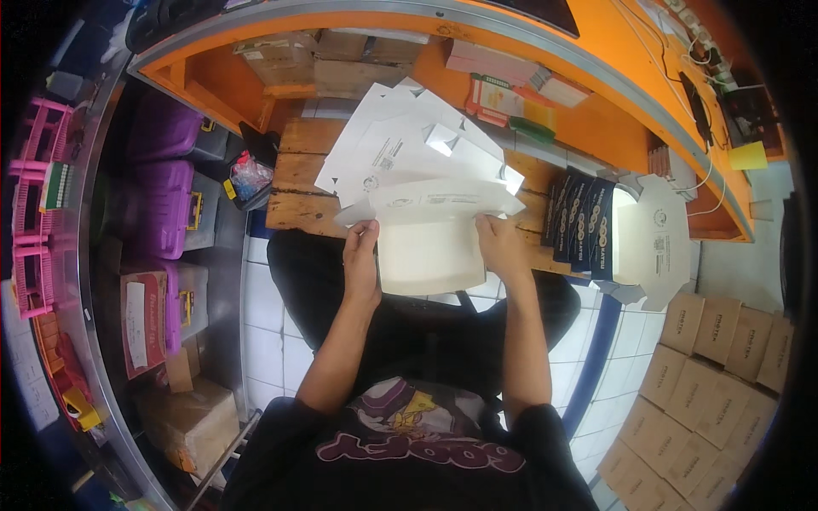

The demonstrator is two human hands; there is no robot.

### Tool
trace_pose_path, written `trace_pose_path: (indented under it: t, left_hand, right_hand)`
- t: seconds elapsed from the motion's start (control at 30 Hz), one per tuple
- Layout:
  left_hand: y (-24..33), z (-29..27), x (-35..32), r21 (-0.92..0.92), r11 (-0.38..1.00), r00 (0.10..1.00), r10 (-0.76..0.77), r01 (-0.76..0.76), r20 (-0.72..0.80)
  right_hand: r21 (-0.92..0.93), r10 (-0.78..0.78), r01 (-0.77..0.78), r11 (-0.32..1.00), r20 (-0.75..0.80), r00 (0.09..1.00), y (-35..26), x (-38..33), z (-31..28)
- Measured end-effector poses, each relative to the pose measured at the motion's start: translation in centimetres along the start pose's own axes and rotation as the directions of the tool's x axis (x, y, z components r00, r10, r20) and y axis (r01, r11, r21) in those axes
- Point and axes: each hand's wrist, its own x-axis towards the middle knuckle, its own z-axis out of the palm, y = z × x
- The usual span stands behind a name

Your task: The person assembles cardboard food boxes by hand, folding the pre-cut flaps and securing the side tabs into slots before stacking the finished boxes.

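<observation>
Between my two hands is a partly folded paper food box (pixel 430 254), its cream inside facing up and its flaps standing at the far end. My left hand (pixel 361 255) grips its left side wall, thumb near the top corner. Closed on the opposite wall is my right hand (pixel 503 247), its thumb and fingers pinching the edge near the flap. Just beyond the box, a fanned pile of flat white box blanks (pixel 383 136) lies on a wooden bench (pixel 300 175).
Dark folded boxes (pixel 582 223) stand nested in a row at the right, ending in one with open white flaps (pixel 666 243). Brown cartons (pixel 703 383) are stacked at lower right. An orange shelf (pixel 409 27) spans the far side; purple-lidded bins (pixel 170 209) line the left.
</observation>
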Motion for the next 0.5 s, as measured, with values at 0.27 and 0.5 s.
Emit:
trace_pose_path:
  t: [0.27,0.5]
  left_hand:
    - [-1.2,0.6,1.5,-0.020,1.000,1.000,-0.022,0.022,0.015]
    - [-1.4,2.4,4.2,0.043,0.999,0.995,0.008,-0.013,0.097]
  right_hand:
    - [0.760,0.195,-0.047,0.648,-0.106,0.975,2.6,0.8,3.1]
    - [0.797,0.260,-0.085,0.597,-0.093,0.961,1.3,0.9,1.3]
